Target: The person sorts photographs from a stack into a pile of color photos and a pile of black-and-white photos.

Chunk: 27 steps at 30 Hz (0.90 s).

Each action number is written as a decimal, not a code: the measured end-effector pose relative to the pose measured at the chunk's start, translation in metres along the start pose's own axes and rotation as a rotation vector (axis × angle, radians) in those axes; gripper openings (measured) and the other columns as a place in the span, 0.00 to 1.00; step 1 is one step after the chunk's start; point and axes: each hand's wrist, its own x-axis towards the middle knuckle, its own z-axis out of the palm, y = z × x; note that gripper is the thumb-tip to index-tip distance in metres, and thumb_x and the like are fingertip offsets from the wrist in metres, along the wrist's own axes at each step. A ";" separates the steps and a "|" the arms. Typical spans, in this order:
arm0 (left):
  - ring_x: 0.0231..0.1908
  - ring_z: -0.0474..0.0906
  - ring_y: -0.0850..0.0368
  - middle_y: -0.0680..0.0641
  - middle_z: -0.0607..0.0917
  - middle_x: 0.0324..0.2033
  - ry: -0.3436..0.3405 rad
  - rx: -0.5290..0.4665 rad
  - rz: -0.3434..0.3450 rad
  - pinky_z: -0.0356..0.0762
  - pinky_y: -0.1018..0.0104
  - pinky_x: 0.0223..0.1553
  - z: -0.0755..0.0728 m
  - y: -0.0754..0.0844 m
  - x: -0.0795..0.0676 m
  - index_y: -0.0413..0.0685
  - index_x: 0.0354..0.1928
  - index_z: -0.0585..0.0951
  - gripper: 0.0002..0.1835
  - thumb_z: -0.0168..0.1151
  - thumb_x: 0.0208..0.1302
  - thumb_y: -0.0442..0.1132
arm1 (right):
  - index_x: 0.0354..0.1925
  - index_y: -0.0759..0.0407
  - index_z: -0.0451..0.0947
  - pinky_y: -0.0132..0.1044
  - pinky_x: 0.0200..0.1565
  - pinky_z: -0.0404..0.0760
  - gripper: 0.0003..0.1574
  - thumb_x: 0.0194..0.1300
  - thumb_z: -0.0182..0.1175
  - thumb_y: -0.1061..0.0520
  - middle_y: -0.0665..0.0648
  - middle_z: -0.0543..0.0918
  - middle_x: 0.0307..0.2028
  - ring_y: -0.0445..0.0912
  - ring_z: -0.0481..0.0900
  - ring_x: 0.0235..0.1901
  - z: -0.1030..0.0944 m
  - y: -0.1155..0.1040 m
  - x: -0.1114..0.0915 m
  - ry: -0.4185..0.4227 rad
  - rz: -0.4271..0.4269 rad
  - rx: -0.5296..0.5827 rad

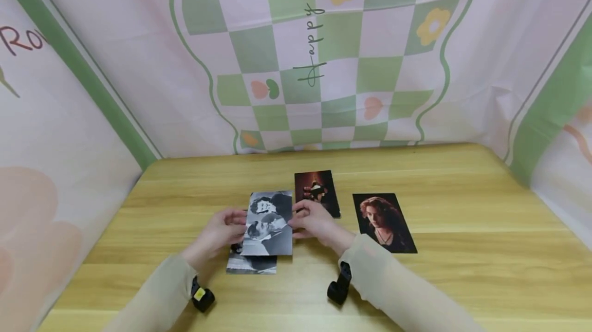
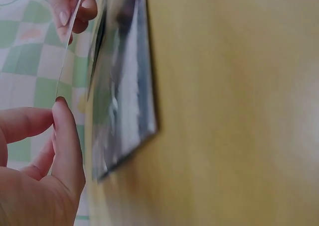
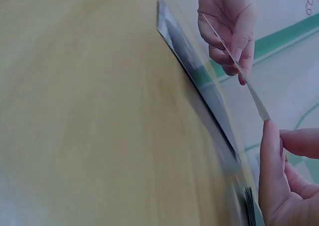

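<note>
My left hand [image 1: 217,230] and right hand [image 1: 320,225] hold a black-and-white photo card [image 1: 269,234] by its opposite side edges. Two people appear on it. Both wrist views show the card [image 2: 68,52] nearly edge-on and raised off the table, with thumb and fingers pinching each side. Below it, another black-and-white photo card [image 1: 252,266] lies on the table, mostly covered by the held one in the head view. Just beyond my right fingers is a dark reddish card [image 1: 329,188], part of a small stack whose layered edges [image 3: 250,206] show in the right wrist view.
A dark portrait card [image 1: 386,224] lies on the wooden table [image 1: 476,270], to the right of my right hand. Printed cloth [image 1: 342,80] with green checks hangs behind the table, and more cloth hangs at both sides. A black camera sits on each wrist.
</note>
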 end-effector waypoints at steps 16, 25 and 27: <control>0.34 0.76 0.57 0.42 0.78 0.38 0.012 0.042 -0.013 0.85 0.64 0.38 -0.017 -0.019 -0.013 0.28 0.54 0.71 0.19 0.56 0.59 0.23 | 0.49 0.70 0.68 0.36 0.27 0.86 0.20 0.57 0.60 0.72 0.60 0.82 0.26 0.43 0.78 0.21 0.026 0.005 0.005 -0.028 0.041 -0.114; 0.34 0.77 0.58 0.42 0.78 0.38 0.007 0.049 -0.024 0.85 0.63 0.39 -0.021 -0.021 -0.016 0.27 0.54 0.71 0.19 0.56 0.60 0.22 | 0.49 0.69 0.70 0.36 0.26 0.86 0.20 0.58 0.60 0.71 0.61 0.83 0.29 0.43 0.78 0.21 0.029 0.001 0.003 -0.039 0.066 -0.132; 0.34 0.77 0.58 0.41 0.78 0.37 0.015 0.055 -0.029 0.85 0.63 0.38 -0.021 -0.021 -0.017 0.27 0.54 0.71 0.19 0.56 0.59 0.22 | 0.49 0.69 0.70 0.36 0.27 0.86 0.19 0.58 0.60 0.71 0.62 0.83 0.29 0.43 0.78 0.22 0.029 0.001 0.002 -0.041 0.073 -0.136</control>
